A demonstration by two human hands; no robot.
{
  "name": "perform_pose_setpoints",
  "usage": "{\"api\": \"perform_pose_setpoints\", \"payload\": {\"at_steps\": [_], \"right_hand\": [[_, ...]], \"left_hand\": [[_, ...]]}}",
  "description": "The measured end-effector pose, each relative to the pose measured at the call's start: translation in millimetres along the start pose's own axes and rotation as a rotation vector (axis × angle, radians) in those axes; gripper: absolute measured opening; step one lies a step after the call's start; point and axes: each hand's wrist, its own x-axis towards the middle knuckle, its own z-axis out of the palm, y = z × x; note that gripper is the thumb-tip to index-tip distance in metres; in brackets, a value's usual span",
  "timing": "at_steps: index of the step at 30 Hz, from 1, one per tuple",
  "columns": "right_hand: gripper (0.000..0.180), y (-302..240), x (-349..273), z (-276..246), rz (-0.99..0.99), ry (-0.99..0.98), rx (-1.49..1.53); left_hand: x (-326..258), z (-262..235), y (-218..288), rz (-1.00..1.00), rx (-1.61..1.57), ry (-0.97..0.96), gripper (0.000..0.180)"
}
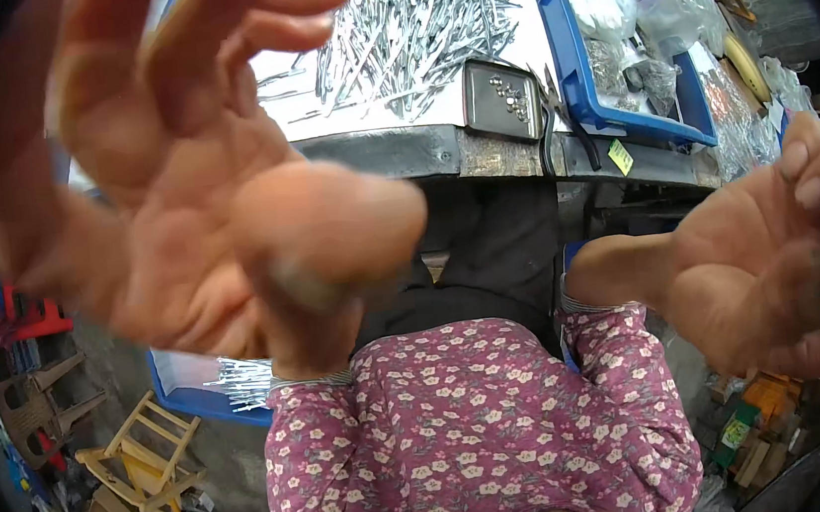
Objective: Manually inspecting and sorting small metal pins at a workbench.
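Note:
My left hand (196, 218) is raised close to the camera, palm showing. Its fingers are bent but apart, the thumb is blurred, and nothing is in it. On the right, my right hand (751, 270) is also lifted, with its fingers partly curled and apart from the thumb. I see nothing held there, though the dark rim cuts off some fingertips. Beyond the hands, a pile of thin silver metal pieces (416, 30) lies on the white-topped bench. A small dark tray (476, 99) with tiny parts sits at its edge, beside dark-handled pliers (571, 124).
A blue crate (562, 40) with plastic bags stands at the back right. Below my left forearm, a blue bin (190, 394) holds more metal pieces. A wooden stool (142, 459) and a brown plastic chair (35, 400) are on the left. Boxes (758, 429) lie at the lower right.

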Motion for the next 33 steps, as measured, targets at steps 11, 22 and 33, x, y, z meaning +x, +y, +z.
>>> {"api": "perform_pose_setpoints", "payload": {"at_steps": [11,22,33], "right_hand": [[0.035,-8,4,-8,0.008,-0.051,0.026],[0.035,-10,5,-14,-0.003,-0.057,0.001],[0.036,1,9,-17,-0.020,-0.047,-0.028]], "left_hand": [[10,-11,14,-0.010,-0.042,-0.030,0.037],[1,-5,19,-0.048,-0.025,-0.008,0.034],[7,-17,4,-0.083,-0.038,0.010,0.031]]}}
